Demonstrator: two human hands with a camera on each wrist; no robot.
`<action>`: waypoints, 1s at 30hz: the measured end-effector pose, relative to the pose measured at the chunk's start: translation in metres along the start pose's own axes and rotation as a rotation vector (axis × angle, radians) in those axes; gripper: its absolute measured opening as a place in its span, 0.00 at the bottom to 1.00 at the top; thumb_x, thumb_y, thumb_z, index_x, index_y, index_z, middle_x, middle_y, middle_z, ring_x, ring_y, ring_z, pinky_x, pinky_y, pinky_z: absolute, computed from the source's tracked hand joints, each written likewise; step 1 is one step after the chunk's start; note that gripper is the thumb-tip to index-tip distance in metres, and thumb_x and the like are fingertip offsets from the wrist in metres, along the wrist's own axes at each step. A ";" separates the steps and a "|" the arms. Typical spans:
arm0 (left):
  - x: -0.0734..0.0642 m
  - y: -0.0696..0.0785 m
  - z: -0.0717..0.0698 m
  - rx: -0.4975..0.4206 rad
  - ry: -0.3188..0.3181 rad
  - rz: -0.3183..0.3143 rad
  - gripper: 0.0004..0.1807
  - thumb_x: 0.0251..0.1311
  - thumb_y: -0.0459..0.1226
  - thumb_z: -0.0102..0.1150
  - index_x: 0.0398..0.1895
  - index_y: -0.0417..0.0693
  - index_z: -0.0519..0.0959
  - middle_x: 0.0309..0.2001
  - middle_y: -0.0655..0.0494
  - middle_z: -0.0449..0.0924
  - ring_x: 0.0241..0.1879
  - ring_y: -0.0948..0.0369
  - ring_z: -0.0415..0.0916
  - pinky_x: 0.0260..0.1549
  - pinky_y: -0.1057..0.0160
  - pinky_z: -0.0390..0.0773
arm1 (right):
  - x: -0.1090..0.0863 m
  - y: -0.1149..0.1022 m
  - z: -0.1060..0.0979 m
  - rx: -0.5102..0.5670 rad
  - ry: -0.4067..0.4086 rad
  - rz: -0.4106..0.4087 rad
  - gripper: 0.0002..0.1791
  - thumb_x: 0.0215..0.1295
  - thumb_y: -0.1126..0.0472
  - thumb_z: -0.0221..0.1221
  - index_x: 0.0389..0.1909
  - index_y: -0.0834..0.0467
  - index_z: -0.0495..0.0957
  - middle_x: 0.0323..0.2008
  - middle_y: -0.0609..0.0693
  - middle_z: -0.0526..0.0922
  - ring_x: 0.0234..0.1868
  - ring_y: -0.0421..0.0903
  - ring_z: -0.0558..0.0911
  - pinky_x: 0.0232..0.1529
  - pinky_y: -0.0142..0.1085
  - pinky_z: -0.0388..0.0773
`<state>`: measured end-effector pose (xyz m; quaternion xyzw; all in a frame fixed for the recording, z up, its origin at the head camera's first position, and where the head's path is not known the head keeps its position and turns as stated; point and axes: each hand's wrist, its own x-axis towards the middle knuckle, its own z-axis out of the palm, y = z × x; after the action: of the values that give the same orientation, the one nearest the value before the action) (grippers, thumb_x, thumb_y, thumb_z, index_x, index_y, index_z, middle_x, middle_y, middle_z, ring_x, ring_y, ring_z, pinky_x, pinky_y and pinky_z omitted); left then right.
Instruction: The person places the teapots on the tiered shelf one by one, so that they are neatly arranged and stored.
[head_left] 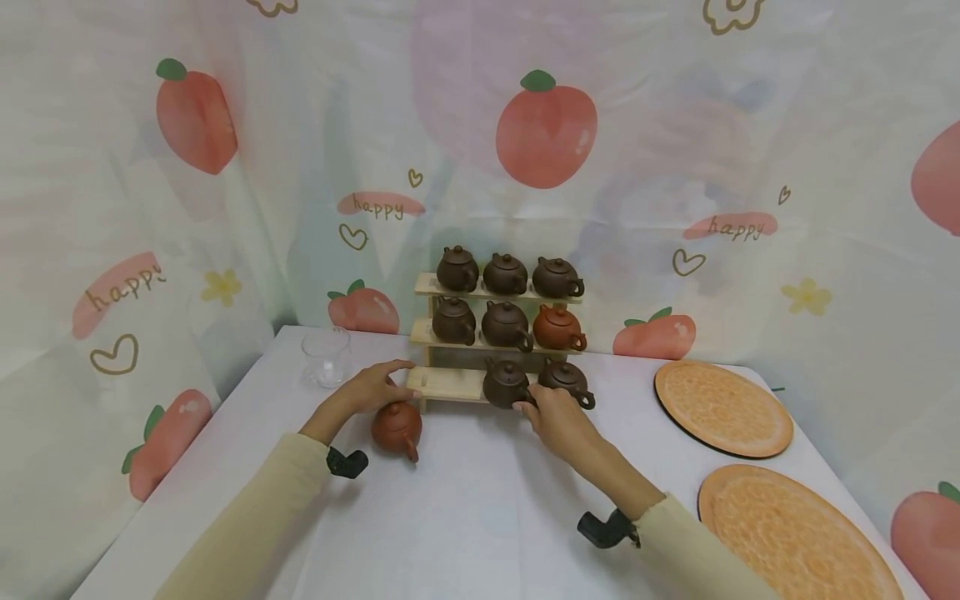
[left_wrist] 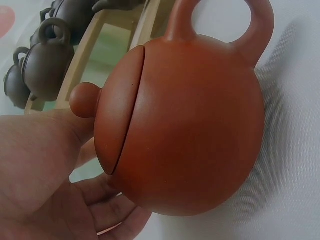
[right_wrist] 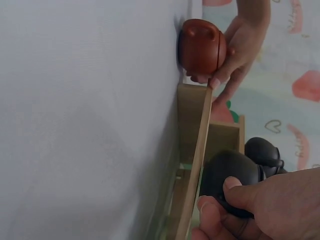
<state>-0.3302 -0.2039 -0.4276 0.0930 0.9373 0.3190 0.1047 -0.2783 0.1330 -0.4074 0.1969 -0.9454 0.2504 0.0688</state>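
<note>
A stepped wooden rack (head_left: 450,384) bears several dark brown teapots and a reddish-brown teapot (head_left: 557,327) on its middle tier. My left hand (head_left: 372,387) holds the left end of the lowest tier, thumb at the front edge and a finger toward the back. Just below that hand, another reddish-brown teapot (head_left: 397,428) stands on the table; the left wrist view has it close up, lid and loop handle showing. With thumb and fingers, my right hand (head_left: 558,421) pinches the handle of a dark brown teapot (head_left: 505,383) at the lowest tier. Beside it sits another dark teapot (head_left: 564,379).
A clear glass cup (head_left: 327,357) stands at the back left of the white table (head_left: 450,525). Two round orange-patterned mats (head_left: 723,408) lie on the right side. Printed cloth (head_left: 645,108) hangs behind and at both sides.
</note>
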 end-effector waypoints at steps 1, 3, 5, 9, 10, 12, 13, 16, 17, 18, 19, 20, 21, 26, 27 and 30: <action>0.000 0.000 0.000 0.001 -0.001 0.000 0.39 0.69 0.52 0.67 0.78 0.49 0.69 0.56 0.40 0.82 0.52 0.49 0.80 0.50 0.49 0.81 | 0.001 0.000 0.000 0.001 -0.004 0.010 0.09 0.74 0.62 0.65 0.33 0.62 0.80 0.22 0.48 0.74 0.25 0.44 0.73 0.28 0.36 0.71; 0.000 -0.001 0.000 0.002 0.000 0.002 0.39 0.69 0.53 0.68 0.78 0.49 0.69 0.56 0.40 0.82 0.53 0.48 0.79 0.51 0.49 0.80 | 0.003 -0.001 0.001 0.003 -0.014 0.029 0.09 0.74 0.62 0.65 0.35 0.62 0.80 0.23 0.49 0.74 0.26 0.45 0.73 0.29 0.37 0.71; 0.000 -0.001 0.000 0.001 0.002 0.004 0.39 0.68 0.53 0.68 0.78 0.49 0.69 0.56 0.40 0.82 0.53 0.48 0.79 0.51 0.49 0.80 | 0.004 -0.001 0.001 0.004 -0.022 0.044 0.09 0.74 0.62 0.65 0.36 0.63 0.80 0.23 0.50 0.75 0.26 0.45 0.74 0.29 0.37 0.72; 0.000 -0.001 0.001 -0.001 0.004 0.005 0.39 0.68 0.53 0.68 0.78 0.49 0.69 0.55 0.41 0.82 0.53 0.49 0.80 0.50 0.49 0.80 | 0.006 0.000 0.003 -0.004 -0.024 0.057 0.09 0.74 0.61 0.65 0.39 0.65 0.81 0.24 0.51 0.77 0.26 0.45 0.75 0.29 0.37 0.73; 0.000 -0.001 0.001 -0.001 0.003 0.003 0.39 0.68 0.53 0.68 0.78 0.50 0.69 0.55 0.41 0.82 0.53 0.49 0.80 0.50 0.49 0.80 | 0.007 0.000 0.003 -0.006 -0.022 0.056 0.09 0.74 0.61 0.65 0.39 0.65 0.81 0.25 0.51 0.77 0.26 0.45 0.75 0.29 0.37 0.74; 0.000 -0.001 0.001 0.000 0.000 0.000 0.39 0.68 0.54 0.68 0.78 0.50 0.69 0.56 0.40 0.82 0.53 0.48 0.80 0.51 0.49 0.81 | 0.008 0.000 0.003 -0.007 -0.016 0.052 0.09 0.74 0.61 0.65 0.38 0.65 0.81 0.25 0.51 0.78 0.26 0.45 0.75 0.29 0.37 0.74; 0.000 -0.001 0.001 0.002 -0.001 -0.001 0.39 0.68 0.54 0.68 0.78 0.50 0.69 0.57 0.40 0.82 0.54 0.48 0.80 0.51 0.49 0.81 | 0.008 0.000 0.003 -0.007 -0.013 0.048 0.09 0.74 0.61 0.65 0.38 0.65 0.81 0.25 0.51 0.77 0.26 0.45 0.75 0.29 0.37 0.73; 0.000 -0.001 0.001 0.003 0.002 -0.003 0.39 0.68 0.54 0.68 0.78 0.50 0.69 0.58 0.39 0.81 0.54 0.47 0.80 0.52 0.48 0.81 | 0.010 0.001 0.003 -0.003 -0.007 0.043 0.10 0.74 0.62 0.65 0.36 0.65 0.80 0.24 0.51 0.76 0.25 0.46 0.75 0.28 0.37 0.73; 0.000 -0.001 0.000 0.005 0.003 0.000 0.39 0.68 0.54 0.67 0.78 0.50 0.69 0.58 0.39 0.81 0.55 0.47 0.80 0.52 0.48 0.81 | 0.010 0.002 0.003 -0.002 -0.007 0.043 0.10 0.74 0.62 0.65 0.37 0.65 0.80 0.24 0.51 0.76 0.25 0.46 0.75 0.28 0.37 0.72; 0.000 -0.001 0.000 0.004 0.005 0.000 0.39 0.68 0.54 0.67 0.78 0.50 0.69 0.58 0.39 0.81 0.55 0.47 0.80 0.52 0.48 0.81 | 0.010 0.002 0.003 -0.004 -0.008 0.046 0.10 0.74 0.62 0.65 0.37 0.65 0.80 0.24 0.51 0.76 0.25 0.46 0.75 0.28 0.37 0.72; 0.000 0.000 0.000 0.006 0.006 0.001 0.39 0.68 0.54 0.67 0.78 0.50 0.69 0.58 0.39 0.81 0.55 0.47 0.80 0.52 0.48 0.80 | 0.011 0.002 0.003 -0.004 -0.011 0.050 0.10 0.75 0.62 0.65 0.38 0.66 0.80 0.24 0.52 0.77 0.25 0.46 0.75 0.27 0.37 0.72; 0.000 0.000 0.000 0.006 0.007 0.002 0.39 0.68 0.54 0.67 0.78 0.50 0.69 0.58 0.40 0.81 0.55 0.47 0.80 0.52 0.48 0.80 | 0.011 0.002 0.004 -0.007 -0.013 0.054 0.10 0.75 0.62 0.65 0.39 0.66 0.80 0.25 0.52 0.77 0.25 0.46 0.75 0.28 0.37 0.73; 0.000 0.000 0.000 0.006 0.007 0.004 0.39 0.68 0.54 0.67 0.78 0.50 0.69 0.58 0.40 0.81 0.55 0.48 0.80 0.52 0.48 0.80 | 0.012 0.002 0.003 -0.011 -0.012 0.056 0.10 0.75 0.61 0.65 0.41 0.67 0.81 0.26 0.53 0.79 0.26 0.46 0.76 0.28 0.37 0.73; -0.001 0.001 -0.001 0.007 0.008 -0.008 0.39 0.68 0.53 0.67 0.78 0.51 0.69 0.58 0.39 0.81 0.55 0.47 0.79 0.53 0.47 0.80 | 0.014 0.001 0.003 -0.036 -0.021 0.077 0.18 0.76 0.60 0.64 0.53 0.72 0.81 0.35 0.59 0.85 0.30 0.48 0.80 0.32 0.40 0.78; -0.001 0.001 -0.001 0.007 0.008 -0.012 0.38 0.68 0.53 0.67 0.78 0.51 0.69 0.59 0.39 0.81 0.55 0.47 0.79 0.53 0.47 0.80 | 0.014 0.000 0.003 -0.039 -0.024 0.082 0.19 0.76 0.59 0.64 0.55 0.72 0.80 0.37 0.61 0.86 0.31 0.49 0.80 0.33 0.41 0.79; -0.001 0.001 -0.001 0.009 0.006 -0.013 0.38 0.68 0.53 0.67 0.78 0.51 0.69 0.59 0.39 0.81 0.55 0.47 0.79 0.53 0.47 0.81 | 0.015 0.000 0.003 -0.042 -0.033 0.089 0.21 0.76 0.59 0.64 0.57 0.74 0.79 0.40 0.63 0.86 0.32 0.49 0.81 0.34 0.42 0.80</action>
<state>-0.3292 -0.2038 -0.4263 0.0865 0.9396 0.3144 0.1035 -0.2917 0.1265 -0.4062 0.1570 -0.9593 0.2300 0.0461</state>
